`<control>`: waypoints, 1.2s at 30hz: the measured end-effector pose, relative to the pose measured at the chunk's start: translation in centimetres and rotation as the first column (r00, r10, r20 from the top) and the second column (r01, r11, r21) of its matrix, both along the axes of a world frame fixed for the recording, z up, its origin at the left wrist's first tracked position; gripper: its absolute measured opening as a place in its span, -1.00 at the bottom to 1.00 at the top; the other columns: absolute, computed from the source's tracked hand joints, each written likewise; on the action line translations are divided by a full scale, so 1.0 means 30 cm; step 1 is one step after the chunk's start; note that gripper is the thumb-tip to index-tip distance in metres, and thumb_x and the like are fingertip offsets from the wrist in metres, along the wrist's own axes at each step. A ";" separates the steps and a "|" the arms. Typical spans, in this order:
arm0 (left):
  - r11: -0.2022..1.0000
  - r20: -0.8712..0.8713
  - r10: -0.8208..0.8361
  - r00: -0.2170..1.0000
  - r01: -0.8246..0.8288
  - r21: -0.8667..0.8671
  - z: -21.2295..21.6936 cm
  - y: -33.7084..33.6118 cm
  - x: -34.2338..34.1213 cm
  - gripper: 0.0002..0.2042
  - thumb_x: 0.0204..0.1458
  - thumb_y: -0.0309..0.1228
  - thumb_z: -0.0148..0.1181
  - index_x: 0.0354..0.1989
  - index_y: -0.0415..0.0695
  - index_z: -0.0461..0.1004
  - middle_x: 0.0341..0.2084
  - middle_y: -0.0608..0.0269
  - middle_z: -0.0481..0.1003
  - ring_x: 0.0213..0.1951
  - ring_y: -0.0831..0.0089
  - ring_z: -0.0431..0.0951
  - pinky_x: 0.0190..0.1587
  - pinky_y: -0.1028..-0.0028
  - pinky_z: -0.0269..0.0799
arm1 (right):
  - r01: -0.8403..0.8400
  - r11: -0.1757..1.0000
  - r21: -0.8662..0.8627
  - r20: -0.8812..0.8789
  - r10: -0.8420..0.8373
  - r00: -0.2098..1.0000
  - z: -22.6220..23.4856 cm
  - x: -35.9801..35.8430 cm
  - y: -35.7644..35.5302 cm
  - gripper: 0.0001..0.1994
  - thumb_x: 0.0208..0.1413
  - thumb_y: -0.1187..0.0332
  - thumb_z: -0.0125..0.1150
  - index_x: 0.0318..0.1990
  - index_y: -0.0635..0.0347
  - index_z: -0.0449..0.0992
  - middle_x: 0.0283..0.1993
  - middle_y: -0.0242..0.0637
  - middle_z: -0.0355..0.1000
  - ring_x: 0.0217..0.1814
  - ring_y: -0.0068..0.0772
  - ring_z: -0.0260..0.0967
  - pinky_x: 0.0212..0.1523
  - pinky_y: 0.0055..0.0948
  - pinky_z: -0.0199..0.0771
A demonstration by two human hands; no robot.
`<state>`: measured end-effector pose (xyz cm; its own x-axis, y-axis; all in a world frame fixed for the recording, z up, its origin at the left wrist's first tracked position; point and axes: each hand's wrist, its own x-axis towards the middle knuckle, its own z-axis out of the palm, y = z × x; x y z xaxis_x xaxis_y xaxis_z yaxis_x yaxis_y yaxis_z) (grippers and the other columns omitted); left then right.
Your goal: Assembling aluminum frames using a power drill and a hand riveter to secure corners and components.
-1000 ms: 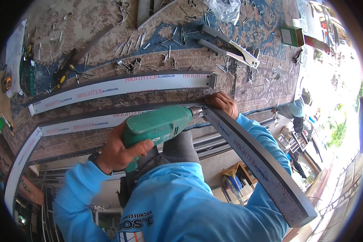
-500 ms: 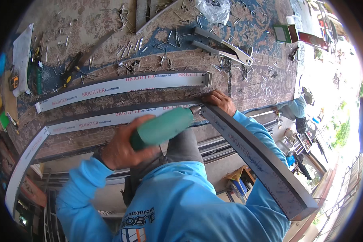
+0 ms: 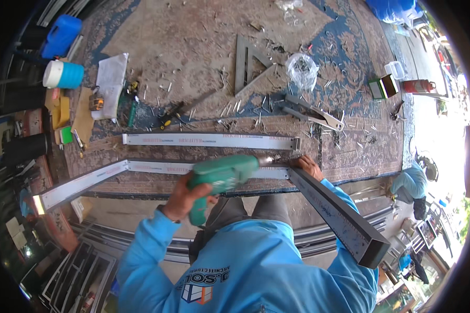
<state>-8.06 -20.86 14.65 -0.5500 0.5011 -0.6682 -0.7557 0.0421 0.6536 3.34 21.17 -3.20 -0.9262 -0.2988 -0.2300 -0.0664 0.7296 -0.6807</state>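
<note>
One blue-and-white cooler jug [image 3: 63, 74] at 10 o'clock from mid-view, by the left edge of the carpet-covered counter [image 3: 162, 31]. Inward from it, a white sheet [image 3: 111, 83], tape measure [image 3: 96, 102] just beside it. Three-sided profile frame [image 3: 156, 166], dark with white printed film: left leg reaches out to about 8 o'clock, middle length runs along the near edge, right leg slants down to 4 o'clock. Loose matching bar [image 3: 211, 141] lies behind the middle length, apart from it.

Left hand [image 3: 185, 198], toward 8 o'clock: grip closed round the handle of a green drill [image 3: 222, 175]. Drill slightly blurred, chuck pointing to 3 o'clock, near the right corner; cannot tell if its tip touches. Metal triangle [image 3: 241, 65] flat at 12 o'clock. Right hand [image 3: 306, 166] at 3 o'clock, fingers bent over that corner, grip closed on the frame; thumb hidden. Clear plastic bag [image 3: 301, 70] at 1 o'clock; grey long-handled tool [image 3: 318, 116] at 2, handles spread. Green-edged box [image 3: 383, 87] farther out at 2; red bottle [image 3: 419, 86] just beyond.
</note>
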 end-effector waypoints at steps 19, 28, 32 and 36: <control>0.711 -0.784 -0.620 -0.041 -0.452 -0.539 -0.368 0.503 -0.548 -0.42 -0.06 -0.47 0.34 0.20 -0.12 0.33 0.05 -0.24 0.40 0.01 -0.19 0.49 -0.02 0.03 0.48 | 0.761 0.648 0.040 0.028 -0.762 0.647 0.330 0.546 0.100 -0.88 0.04 0.49 0.36 -0.37 0.21 0.49 -0.42 -0.15 0.52 -0.37 -0.12 0.53 -0.37 -0.24 0.50; 0.680 -0.685 -0.728 -0.002 0.126 -0.723 -0.462 1.204 -0.231 -0.78 0.16 -0.28 0.20 -0.13 -0.13 0.49 -0.19 0.08 0.44 -0.11 0.15 0.49 -0.08 0.08 0.41 | 0.657 0.735 -0.169 -0.080 -0.675 0.734 0.288 0.278 0.054 -0.88 0.02 0.50 0.36 -0.28 0.20 0.55 -0.37 -0.19 0.51 -0.34 -0.03 0.50 -0.28 -0.23 0.52; 0.893 -0.874 -0.450 0.184 0.099 -0.439 -0.179 0.989 -0.290 -0.80 0.17 -0.26 0.20 -0.23 -0.13 0.44 -0.32 0.05 0.46 -0.20 0.07 0.51 -0.13 0.15 0.42 | 0.600 0.757 -0.258 -0.159 -0.646 0.747 0.251 0.009 0.041 -0.94 0.11 0.51 0.26 -0.26 0.21 0.55 -0.29 -0.09 0.53 -0.24 0.02 0.54 -0.26 -0.18 0.52; 0.959 -0.944 -0.271 0.188 -0.037 -0.282 0.103 0.593 -0.337 -0.70 0.10 -0.22 0.39 -0.26 -0.14 0.41 -0.48 0.31 0.35 -0.41 0.45 0.37 -0.37 0.39 0.31 | 0.313 0.903 -0.294 -0.298 -0.398 0.868 0.183 -0.361 -0.040 -0.93 0.16 0.47 0.20 -0.23 0.18 0.56 -0.18 -0.07 0.53 -0.15 0.12 0.51 -0.18 -0.10 0.52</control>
